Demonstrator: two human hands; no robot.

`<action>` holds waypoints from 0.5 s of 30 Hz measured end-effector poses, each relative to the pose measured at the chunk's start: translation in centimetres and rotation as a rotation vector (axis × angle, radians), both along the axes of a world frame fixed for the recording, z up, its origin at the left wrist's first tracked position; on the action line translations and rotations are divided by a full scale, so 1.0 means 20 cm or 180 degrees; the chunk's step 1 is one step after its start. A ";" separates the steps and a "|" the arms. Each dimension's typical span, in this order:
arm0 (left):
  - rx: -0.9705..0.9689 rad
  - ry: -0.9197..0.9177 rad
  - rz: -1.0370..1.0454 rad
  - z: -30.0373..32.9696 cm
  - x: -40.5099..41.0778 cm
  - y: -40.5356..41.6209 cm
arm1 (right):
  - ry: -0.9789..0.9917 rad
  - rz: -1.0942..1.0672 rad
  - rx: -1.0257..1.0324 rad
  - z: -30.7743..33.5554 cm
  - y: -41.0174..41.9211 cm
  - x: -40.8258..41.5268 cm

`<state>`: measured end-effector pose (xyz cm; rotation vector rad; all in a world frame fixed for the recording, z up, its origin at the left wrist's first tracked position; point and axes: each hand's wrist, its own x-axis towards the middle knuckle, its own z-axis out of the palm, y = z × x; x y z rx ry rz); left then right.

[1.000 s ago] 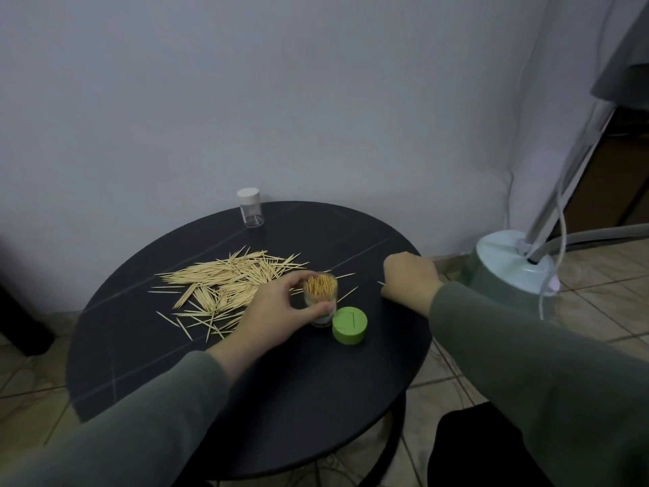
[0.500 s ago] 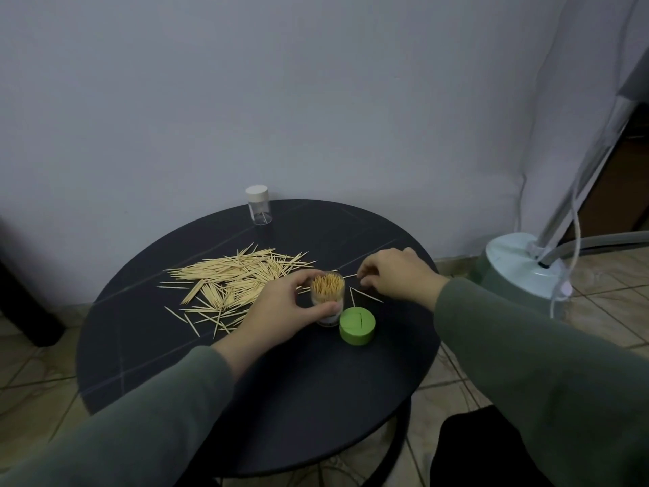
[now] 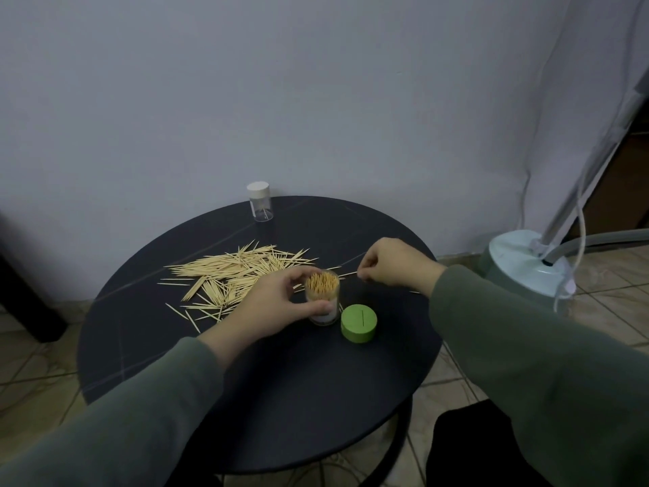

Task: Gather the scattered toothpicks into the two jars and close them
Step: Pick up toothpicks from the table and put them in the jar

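Beside the open jar [image 3: 322,299], my left hand [image 3: 281,304] grips its clear wall to steady it while my right hand [image 3: 393,263] pinches one thin wooden toothpick [image 3: 347,274] just right of the bristling rim. I'd feed it in point down. Left of the jar lies the loose pile [image 3: 238,275] on the dark round surface [image 3: 281,398]; the green lid [image 3: 359,323] stands touching the jar's right, and the white-capped jar [image 3: 260,202] sits well behind.
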<state>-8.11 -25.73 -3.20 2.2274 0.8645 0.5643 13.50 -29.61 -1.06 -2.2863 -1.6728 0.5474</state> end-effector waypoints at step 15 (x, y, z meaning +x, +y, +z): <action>-0.0208 0.0193 0.0100 0.00 -0.08 0.11 | -0.0465 0.0683 -0.0084 -0.05 0.05 -0.17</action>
